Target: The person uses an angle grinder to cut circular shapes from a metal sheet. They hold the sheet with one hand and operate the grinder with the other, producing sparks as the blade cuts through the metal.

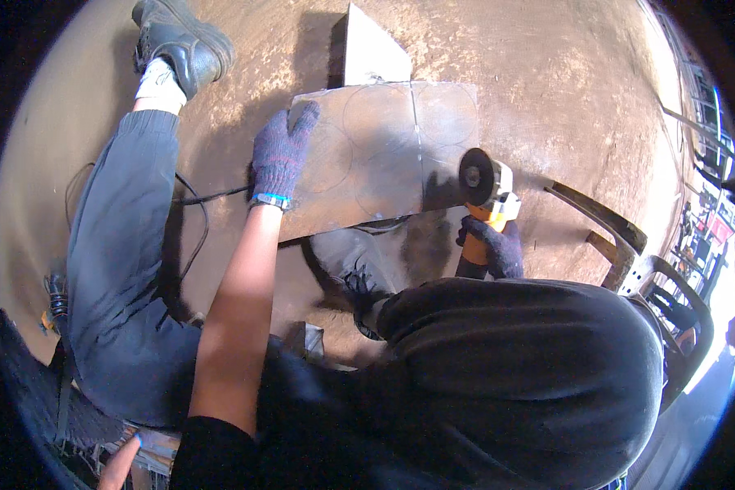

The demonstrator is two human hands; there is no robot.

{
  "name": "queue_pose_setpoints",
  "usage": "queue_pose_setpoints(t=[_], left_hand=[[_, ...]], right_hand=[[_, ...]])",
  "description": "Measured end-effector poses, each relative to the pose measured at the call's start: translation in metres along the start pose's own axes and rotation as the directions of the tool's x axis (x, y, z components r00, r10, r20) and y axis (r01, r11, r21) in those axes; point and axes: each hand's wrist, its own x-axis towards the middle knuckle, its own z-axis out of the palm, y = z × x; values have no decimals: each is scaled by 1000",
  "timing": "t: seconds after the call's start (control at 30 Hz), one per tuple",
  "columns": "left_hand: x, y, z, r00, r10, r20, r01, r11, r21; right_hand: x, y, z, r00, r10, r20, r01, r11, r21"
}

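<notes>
A flat metal sheet point(376, 163) with several circles marked on it lies raised off the ground in front of me. A pale line crosses it from far edge to near edge, right of its middle. My left hand point(280, 155), in a dark knitted glove, grips the sheet's left edge, with the thumb on top and the other fingers partly hidden. My right hand point(498, 245), also gloved, is closed round the yellow body of an angle grinder point(496, 204). Its dark disc point(477, 175) stands upright at the sheet's right edge; whether they touch I cannot tell.
A pale angular block point(374, 49) stands at the sheet's far edge. My left boot point(184, 45) rests far left; a dark cable point(200, 220) runs beside that leg. A curved metal frame point(621, 237) stands right. A bare finger point(120, 465) shows at lower left.
</notes>
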Motion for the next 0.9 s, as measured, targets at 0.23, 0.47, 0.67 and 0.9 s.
queue_pose_setpoints(t=[0.23,0.47,0.67,0.9], left_hand=[[2,-1,1,1000,-7,-12,7,1000,-13],[1,-1,2,994,68,-90,-66,998,24],[3,-5,5,999,-38,-5,38,997,60],[6,-11,10,992,92,-82,-92,996,2]], right_hand=[[26,-23,29,999,-26,42,37,952,-304],[31,-32,31,999,-14,45,23,980,-198],[-3,-23,-2,996,-55,-71,74,949,308],[10,-14,-62,990,-100,-102,138,859,494]])
